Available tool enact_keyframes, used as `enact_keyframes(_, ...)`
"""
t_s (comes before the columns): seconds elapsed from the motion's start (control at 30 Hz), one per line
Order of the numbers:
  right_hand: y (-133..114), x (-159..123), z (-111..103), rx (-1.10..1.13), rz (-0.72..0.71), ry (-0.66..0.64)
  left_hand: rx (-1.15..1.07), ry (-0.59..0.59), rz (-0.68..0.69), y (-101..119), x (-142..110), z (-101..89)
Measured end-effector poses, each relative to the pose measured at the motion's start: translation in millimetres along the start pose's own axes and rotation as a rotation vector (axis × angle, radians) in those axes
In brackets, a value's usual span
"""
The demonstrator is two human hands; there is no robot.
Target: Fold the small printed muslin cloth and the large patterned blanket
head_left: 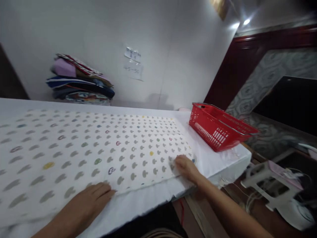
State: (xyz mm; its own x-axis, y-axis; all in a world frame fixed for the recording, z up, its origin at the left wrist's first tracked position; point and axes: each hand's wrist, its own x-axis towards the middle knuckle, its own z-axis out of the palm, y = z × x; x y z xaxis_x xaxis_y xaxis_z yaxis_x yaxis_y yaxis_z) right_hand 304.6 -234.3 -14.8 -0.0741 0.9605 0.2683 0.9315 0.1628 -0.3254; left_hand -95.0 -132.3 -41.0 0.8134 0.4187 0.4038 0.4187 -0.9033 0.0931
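A white cloth (104, 145) printed with grey mushroom shapes and a few coloured ones lies spread over the white-covered table. Towards the right, a layer of it is folded over, with a fold line across the middle. My left hand (90, 200) rests flat on its front edge, fingers stretched out and close together. At the right front corner, my right hand (187, 168) has its fingers curled on the cloth's edge, and the fabric puckers around the fingertips. Part of those fingers is hidden.
A red plastic basket (210, 129) with metal handles stands at the table's right end. Several folded fabrics (81, 81) are stacked at the back left by the wall. Paper labels (133, 64) hang on the wall. A white plastic stool (271, 181) stands on the floor at right.
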Motion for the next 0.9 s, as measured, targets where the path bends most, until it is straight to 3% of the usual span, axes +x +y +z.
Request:
enact_keyframes(0.1,57.2,-8.7,-30.6,-0.046,0.595,0.100,-0.043,-0.154,0.081,-5.8,7.1,8.6)
enact_keyframes(0.17,83.3,-7.3,-43.3,-0.053,0.781,0.102,-0.062,-0.229,0.067,-3.0,17.6,15.0)
enact_keyframes(0.3,108.3,8.9,-43.2,0.041,0.939,0.015,-0.047,-0.320,0.060,19.9,47.9,26.0)
enact_keyframes(0.47,114.3,22.7,-30.9,0.147,1.021,-0.006,0.035,-0.336,0.034,47.8,71.9,41.9)
enact_keyframes(0.67,116.3,2.8,-35.3,0.202,1.027,0.075,0.076,-0.291,0.049,54.0,74.0,62.2)
enact_keyframes(0.9,124.0,-7.4,-32.8,0.140,0.927,0.103,-0.070,-0.336,-0.008,57.1,82.7,46.3)
